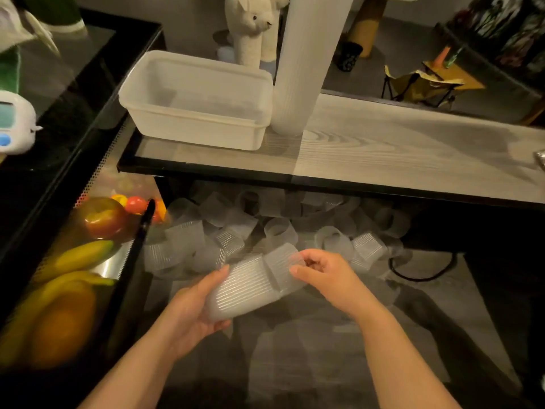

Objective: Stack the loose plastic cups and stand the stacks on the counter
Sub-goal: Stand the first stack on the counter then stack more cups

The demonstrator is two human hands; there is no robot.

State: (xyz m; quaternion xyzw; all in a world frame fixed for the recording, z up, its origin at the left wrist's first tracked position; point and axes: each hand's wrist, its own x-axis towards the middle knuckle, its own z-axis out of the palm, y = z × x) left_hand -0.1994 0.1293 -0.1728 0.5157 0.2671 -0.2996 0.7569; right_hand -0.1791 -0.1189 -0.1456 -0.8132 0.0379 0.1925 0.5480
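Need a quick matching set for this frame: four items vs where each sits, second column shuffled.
Items:
1. tall cup stack
2. short cup stack
3. loose cups
4. plastic tub

Places:
A. piled on the floor under the counter
B. upright on the counter, right of the tub
C. held sideways by the left hand, the right hand at its other end
D. on the counter's left end

Pairs: 1-B, 2-C, 3-A, 4-D

No legible text, label, brand or number anywhere; timer display too blurred to read
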